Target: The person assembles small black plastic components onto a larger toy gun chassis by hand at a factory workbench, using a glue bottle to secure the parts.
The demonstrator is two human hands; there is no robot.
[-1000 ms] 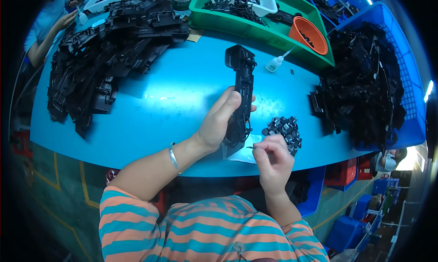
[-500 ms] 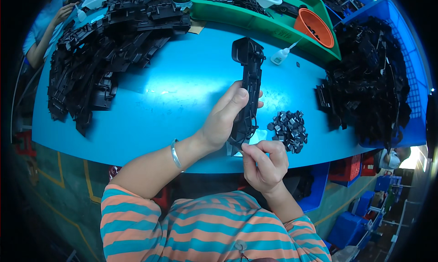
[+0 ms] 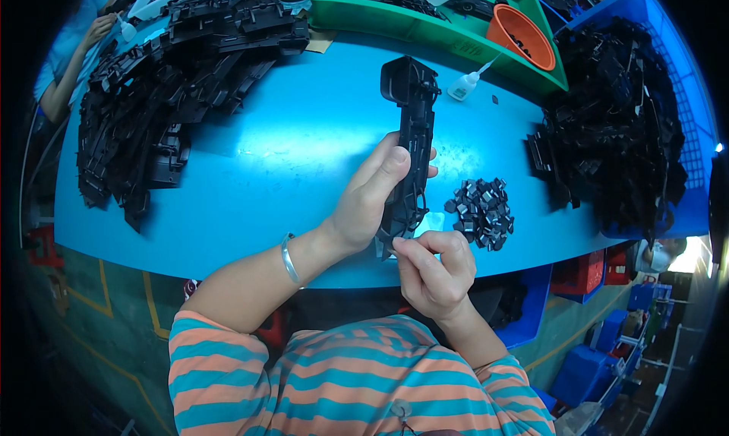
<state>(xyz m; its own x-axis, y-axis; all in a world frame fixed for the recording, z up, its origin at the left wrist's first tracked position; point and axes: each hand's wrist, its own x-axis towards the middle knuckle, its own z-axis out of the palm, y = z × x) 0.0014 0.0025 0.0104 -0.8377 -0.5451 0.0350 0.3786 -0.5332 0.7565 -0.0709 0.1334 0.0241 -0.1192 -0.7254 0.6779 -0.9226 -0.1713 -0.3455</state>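
Note:
My left hand [image 3: 370, 197] grips a long black plastic part [image 3: 411, 124] around its middle and holds it lengthwise over the blue table [image 3: 266, 155]. My right hand [image 3: 433, 265] is at the part's near end, with the fingertips pinched together against it; whatever small piece they hold is hidden. A small heap of little black clips [image 3: 481, 212] lies on the table just right of the part, close to my right hand. A bracelet circles my left wrist.
A large pile of black parts [image 3: 167, 86] covers the table's left side. A blue crate of black parts [image 3: 623, 117] is at the right. At the back are a green tray [image 3: 425, 18], an orange cup [image 3: 520, 33] and a small white glue bottle [image 3: 465, 86]. Another person's arm [image 3: 68, 64] is at far left.
My right hand has moved left from beside the clip heap to the near end of the long part, and the part now lies closer to me in the view.

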